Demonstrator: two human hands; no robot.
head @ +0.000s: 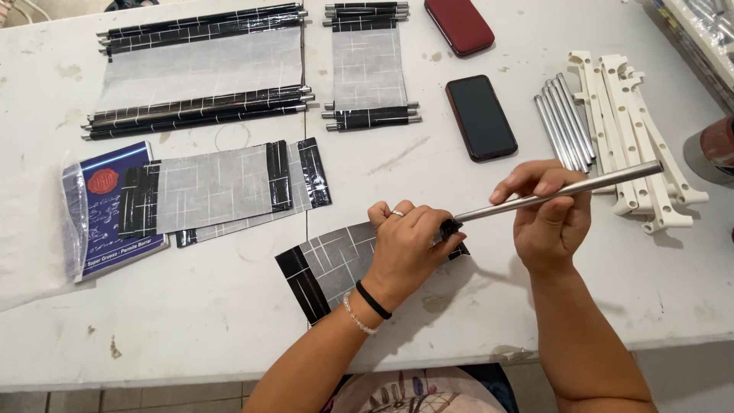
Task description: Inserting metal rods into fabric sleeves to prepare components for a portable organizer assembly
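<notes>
My right hand (549, 218) grips a silver metal rod (569, 190) that slants up to the right. My left hand (407, 246) pinches the black edge of a grey fabric panel (336, 260) around the rod's lower end. The panel lies flat on the white table (191, 313), with a black band along its left end. A ring is on my left hand, and a black band and a bead bracelet circle the wrist.
Two finished grey panels with black rods (200, 70), (368, 67) lie at the back. Loose panels (222, 191) rest on a blue packet (107, 210). A black phone (480, 116), a red case (459, 24), spare silver rods (564, 122), white plastic brackets (634, 138) and a tape roll (712, 151) sit to the right.
</notes>
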